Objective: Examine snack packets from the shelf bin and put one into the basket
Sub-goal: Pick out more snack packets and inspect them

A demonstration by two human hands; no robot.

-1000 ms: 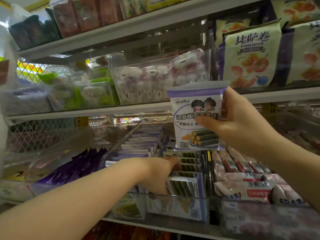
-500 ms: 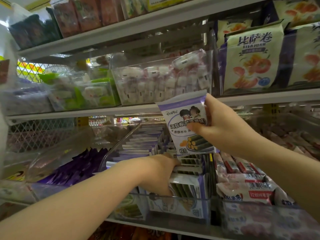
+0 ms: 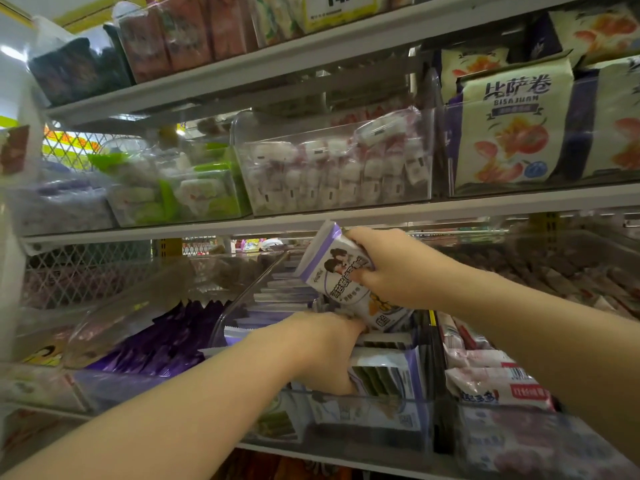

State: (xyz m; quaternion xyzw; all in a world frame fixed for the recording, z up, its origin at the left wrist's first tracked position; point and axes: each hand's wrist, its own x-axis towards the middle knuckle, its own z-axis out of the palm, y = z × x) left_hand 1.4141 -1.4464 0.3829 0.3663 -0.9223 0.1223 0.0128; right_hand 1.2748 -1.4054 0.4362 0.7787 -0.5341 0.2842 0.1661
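My right hand grips a white and purple seaweed-roll snack packet, tilted, its lower end down among the packets in the clear shelf bin. My left hand reaches into the same bin with its fingers curled down between the upright packets; the fingertips are hidden, so whether they hold one is unclear. The bin holds several identical purple-edged packets stacked in rows. No basket is in view.
Dark purple sachets fill the bin to the left, and pink-white packets fill the bin to the right. The shelf above carries clear bins of small white sweets and large pizza-roll bags.
My right hand has lowered the packet from upright in front of the upper shelf down into the bin, tilting it left. My left hand has stayed in the bin.
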